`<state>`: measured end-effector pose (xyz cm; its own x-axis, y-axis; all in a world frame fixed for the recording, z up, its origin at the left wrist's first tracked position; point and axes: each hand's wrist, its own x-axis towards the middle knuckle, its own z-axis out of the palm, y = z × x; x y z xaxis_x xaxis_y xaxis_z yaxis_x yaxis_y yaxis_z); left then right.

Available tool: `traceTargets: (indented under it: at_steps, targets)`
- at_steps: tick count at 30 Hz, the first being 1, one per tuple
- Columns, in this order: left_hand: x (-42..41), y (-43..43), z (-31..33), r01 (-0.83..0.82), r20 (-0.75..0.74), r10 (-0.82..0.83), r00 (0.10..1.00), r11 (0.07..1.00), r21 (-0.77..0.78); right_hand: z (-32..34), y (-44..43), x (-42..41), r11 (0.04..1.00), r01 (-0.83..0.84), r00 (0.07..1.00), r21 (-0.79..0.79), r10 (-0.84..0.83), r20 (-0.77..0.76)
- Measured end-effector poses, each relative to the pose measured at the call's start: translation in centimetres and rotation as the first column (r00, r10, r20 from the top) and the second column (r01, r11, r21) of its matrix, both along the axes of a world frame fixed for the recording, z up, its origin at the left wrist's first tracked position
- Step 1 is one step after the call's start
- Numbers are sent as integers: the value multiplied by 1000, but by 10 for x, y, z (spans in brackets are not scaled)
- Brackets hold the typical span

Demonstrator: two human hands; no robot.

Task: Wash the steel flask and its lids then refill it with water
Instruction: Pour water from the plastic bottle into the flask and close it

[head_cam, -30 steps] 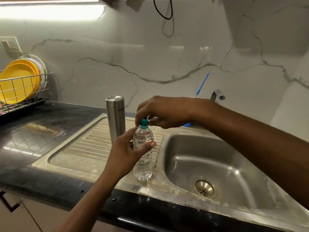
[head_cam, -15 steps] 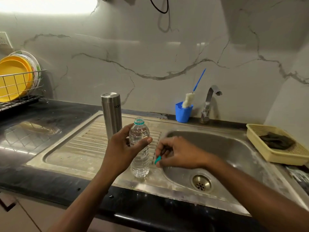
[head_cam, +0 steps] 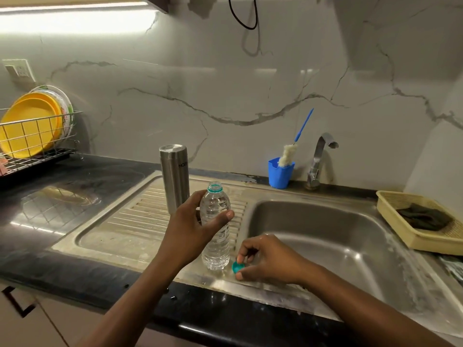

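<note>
The lettering I can pick out on my feed stands on the steel flask: a short line of dark capitals printed on the brushed body just under its lid, close to the flask's right edge. I read them as "NOI" (the last stroke is blurred, so I cannot vouch for it). The word runs on round the curve of the flask, where I cannot follow it.
</note>
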<state>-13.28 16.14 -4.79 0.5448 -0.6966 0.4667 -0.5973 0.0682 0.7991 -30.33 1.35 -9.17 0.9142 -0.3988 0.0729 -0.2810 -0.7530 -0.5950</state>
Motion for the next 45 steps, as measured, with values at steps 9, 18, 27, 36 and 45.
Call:
traceTargets:
  at_steps: [9,18,27,36,45]
  targets:
    - [6,4,11,28,47,-31,998,998,60,25,32,43,961,104,945,258,-176,275]
    - [60,16,36,-185,210,211,955,973,-138,31,40,70,924,132,885,358,-273,378]
    - [117,-10,49,-310,988,-151,36,938,154,83,20,48,954,187,825,235,-283,490]
    - [140,-46,41,-726,645,-603,-470,679,106,87,2,9,950,259,822,174,-311,478]
    - [168,-31,54,-516,830,-307,-465,856,28,86,-6,-12,950,276,838,149,-313,447]
